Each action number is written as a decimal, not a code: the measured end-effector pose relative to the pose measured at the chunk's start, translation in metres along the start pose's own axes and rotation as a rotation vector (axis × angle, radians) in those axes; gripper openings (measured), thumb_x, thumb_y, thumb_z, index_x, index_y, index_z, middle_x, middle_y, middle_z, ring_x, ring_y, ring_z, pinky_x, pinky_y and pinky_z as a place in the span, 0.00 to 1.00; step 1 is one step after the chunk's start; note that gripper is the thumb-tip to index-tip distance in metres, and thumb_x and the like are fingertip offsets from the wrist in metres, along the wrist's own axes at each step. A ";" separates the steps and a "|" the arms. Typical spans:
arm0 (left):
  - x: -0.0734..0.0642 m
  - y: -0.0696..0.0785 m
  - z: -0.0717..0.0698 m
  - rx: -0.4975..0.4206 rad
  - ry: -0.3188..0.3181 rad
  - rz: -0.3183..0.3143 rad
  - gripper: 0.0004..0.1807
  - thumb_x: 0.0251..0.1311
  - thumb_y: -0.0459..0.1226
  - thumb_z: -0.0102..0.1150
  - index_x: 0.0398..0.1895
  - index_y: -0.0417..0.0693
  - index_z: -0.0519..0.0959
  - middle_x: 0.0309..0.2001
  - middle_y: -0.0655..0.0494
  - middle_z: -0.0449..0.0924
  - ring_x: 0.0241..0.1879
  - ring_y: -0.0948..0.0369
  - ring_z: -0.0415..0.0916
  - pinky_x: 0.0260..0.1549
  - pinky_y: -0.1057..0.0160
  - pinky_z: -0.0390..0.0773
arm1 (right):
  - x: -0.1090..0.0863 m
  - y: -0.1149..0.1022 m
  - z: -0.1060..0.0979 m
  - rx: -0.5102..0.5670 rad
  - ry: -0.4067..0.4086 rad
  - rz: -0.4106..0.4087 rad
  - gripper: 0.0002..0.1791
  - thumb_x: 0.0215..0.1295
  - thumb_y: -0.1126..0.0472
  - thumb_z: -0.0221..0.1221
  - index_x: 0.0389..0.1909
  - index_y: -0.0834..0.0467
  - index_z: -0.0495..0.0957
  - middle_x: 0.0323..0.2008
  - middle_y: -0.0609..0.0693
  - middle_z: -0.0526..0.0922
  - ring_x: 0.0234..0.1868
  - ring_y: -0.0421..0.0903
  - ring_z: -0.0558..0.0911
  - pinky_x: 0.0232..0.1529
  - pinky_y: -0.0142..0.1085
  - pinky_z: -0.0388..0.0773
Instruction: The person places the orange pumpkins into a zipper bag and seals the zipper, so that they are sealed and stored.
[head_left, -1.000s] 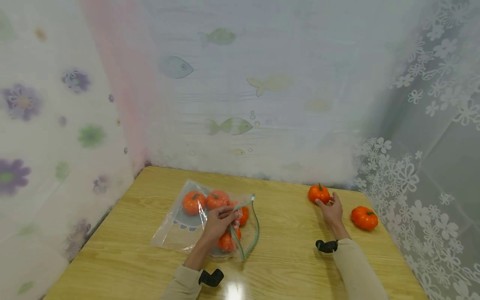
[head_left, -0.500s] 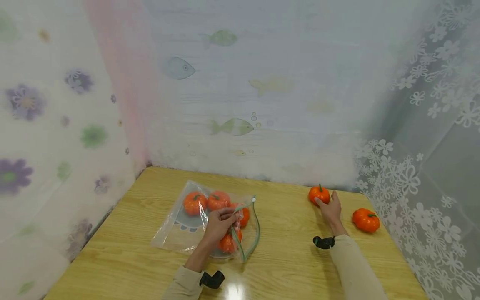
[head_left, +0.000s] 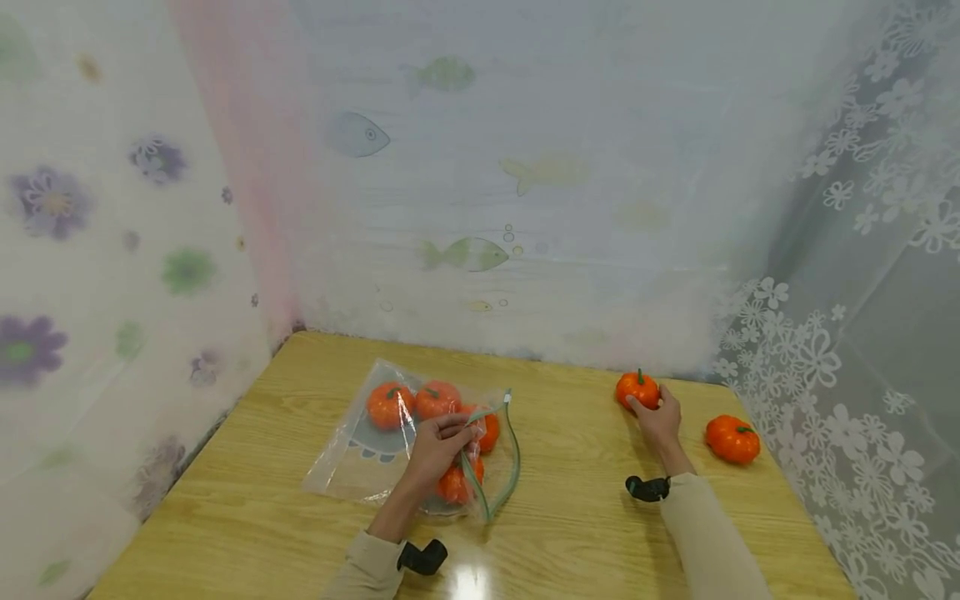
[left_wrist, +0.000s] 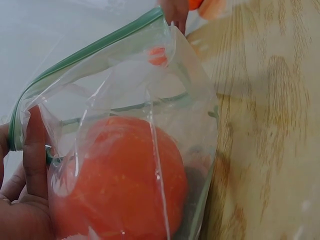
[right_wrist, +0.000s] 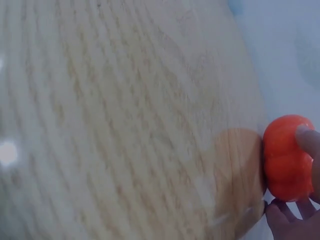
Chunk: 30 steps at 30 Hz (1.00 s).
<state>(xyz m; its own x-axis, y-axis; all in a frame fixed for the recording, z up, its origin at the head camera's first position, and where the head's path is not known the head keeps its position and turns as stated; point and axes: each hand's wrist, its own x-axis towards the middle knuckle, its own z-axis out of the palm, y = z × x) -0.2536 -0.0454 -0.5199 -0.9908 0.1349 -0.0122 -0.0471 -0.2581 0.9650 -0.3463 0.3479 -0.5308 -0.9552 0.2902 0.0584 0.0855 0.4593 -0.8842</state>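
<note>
My left hand point(head_left: 437, 451) pinches the green-edged mouth of a clear zip bag point(head_left: 330, 467), which gapes toward the right. Several small orange pumpkins point(head_left: 390, 406) lie inside the bag; one pumpkin point(left_wrist: 125, 175) fills the left wrist view behind the plastic, close to the fingers. At the back right of the table, my right hand point(head_left: 662, 421) grips another orange pumpkin point(head_left: 636, 390) with a green stem. In the right wrist view the thumb lies across this pumpkin point(right_wrist: 287, 162) and the fingers curl around its lower side.
One more pumpkin point(head_left: 732, 440) lies on the wooden table point(head_left: 570, 500) to the right of my right forearm. A fish-print curtain point(head_left: 585, 275) hangs along the back edge, and a white-flower curtain point(head_left: 817, 358) borders the right side.
Hardly anything moves: the right hand's fingers have drawn in around the pumpkin, which shifts very slightly. The left hand and the bag keep their place.
</note>
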 end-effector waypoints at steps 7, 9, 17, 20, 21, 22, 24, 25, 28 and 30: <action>0.000 -0.001 0.000 -0.004 0.019 -0.003 0.17 0.69 0.29 0.61 0.57 0.26 0.75 0.37 0.42 0.86 0.25 0.64 0.82 0.26 0.68 0.83 | -0.005 0.005 0.003 -0.005 0.014 -0.005 0.45 0.73 0.59 0.61 0.77 0.74 0.47 0.74 0.74 0.54 0.74 0.69 0.60 0.73 0.58 0.61; 0.000 -0.001 0.000 -0.002 0.023 -0.004 0.17 0.69 0.29 0.60 0.57 0.27 0.75 0.35 0.46 0.86 0.25 0.64 0.82 0.27 0.69 0.83 | -0.007 0.004 0.003 0.002 0.019 -0.011 0.44 0.71 0.60 0.63 0.76 0.75 0.50 0.73 0.74 0.58 0.71 0.68 0.64 0.71 0.58 0.65; -0.001 0.001 0.002 -0.004 0.021 0.004 0.17 0.69 0.29 0.61 0.57 0.27 0.76 0.36 0.46 0.86 0.24 0.64 0.81 0.26 0.69 0.83 | -0.011 0.002 0.007 0.033 0.009 -0.022 0.42 0.69 0.63 0.64 0.76 0.74 0.53 0.72 0.73 0.60 0.67 0.68 0.68 0.68 0.57 0.70; -0.001 0.000 0.002 0.002 0.020 0.005 0.18 0.69 0.29 0.61 0.57 0.27 0.76 0.36 0.47 0.87 0.24 0.65 0.81 0.26 0.70 0.82 | -0.013 0.001 0.009 0.046 0.025 -0.030 0.42 0.69 0.63 0.63 0.76 0.74 0.53 0.72 0.73 0.60 0.68 0.68 0.67 0.68 0.57 0.69; -0.001 0.000 0.002 0.004 0.020 0.006 0.18 0.69 0.29 0.61 0.57 0.27 0.75 0.36 0.47 0.87 0.24 0.65 0.81 0.26 0.70 0.82 | -0.014 0.001 0.010 0.043 0.028 -0.034 0.42 0.69 0.63 0.63 0.76 0.74 0.54 0.72 0.72 0.61 0.69 0.67 0.67 0.68 0.57 0.69; -0.001 0.000 0.003 0.005 0.019 0.007 0.18 0.69 0.29 0.61 0.57 0.27 0.75 0.36 0.47 0.87 0.24 0.65 0.81 0.26 0.70 0.82 | -0.015 0.000 0.010 0.043 0.026 -0.041 0.42 0.70 0.62 0.63 0.76 0.74 0.54 0.71 0.73 0.61 0.69 0.67 0.67 0.68 0.57 0.69; -0.001 0.000 0.003 0.003 0.019 0.009 0.18 0.69 0.29 0.61 0.57 0.27 0.75 0.36 0.46 0.87 0.24 0.65 0.81 0.26 0.70 0.83 | -0.017 -0.001 0.011 0.038 0.016 -0.047 0.42 0.70 0.61 0.64 0.76 0.73 0.55 0.71 0.72 0.62 0.69 0.67 0.67 0.66 0.53 0.72; -0.001 0.000 0.003 0.003 0.019 0.010 0.17 0.69 0.29 0.61 0.57 0.27 0.76 0.36 0.46 0.87 0.24 0.65 0.81 0.26 0.69 0.83 | -0.019 -0.001 0.012 0.037 0.013 -0.046 0.41 0.69 0.60 0.64 0.76 0.72 0.56 0.71 0.71 0.63 0.68 0.66 0.69 0.64 0.48 0.75; -0.001 0.000 0.003 0.005 0.022 0.010 0.17 0.69 0.29 0.61 0.57 0.27 0.76 0.36 0.46 0.87 0.24 0.65 0.80 0.25 0.69 0.82 | -0.022 -0.002 0.014 0.062 -0.003 -0.043 0.41 0.68 0.58 0.67 0.75 0.70 0.60 0.71 0.69 0.65 0.65 0.65 0.72 0.50 0.29 0.78; -0.001 -0.001 0.003 0.009 0.028 0.011 0.17 0.69 0.29 0.61 0.57 0.27 0.76 0.36 0.47 0.87 0.24 0.65 0.80 0.25 0.70 0.82 | -0.025 -0.003 0.016 0.080 -0.010 -0.040 0.40 0.67 0.58 0.68 0.74 0.68 0.63 0.71 0.68 0.66 0.63 0.65 0.74 0.42 0.19 0.75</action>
<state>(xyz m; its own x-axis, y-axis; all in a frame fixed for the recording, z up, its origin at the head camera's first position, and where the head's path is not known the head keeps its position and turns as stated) -0.2526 -0.0424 -0.5198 -0.9944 0.1054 -0.0089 -0.0352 -0.2506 0.9675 -0.3270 0.3257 -0.5369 -0.9603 0.2640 0.0901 0.0245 0.4014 -0.9156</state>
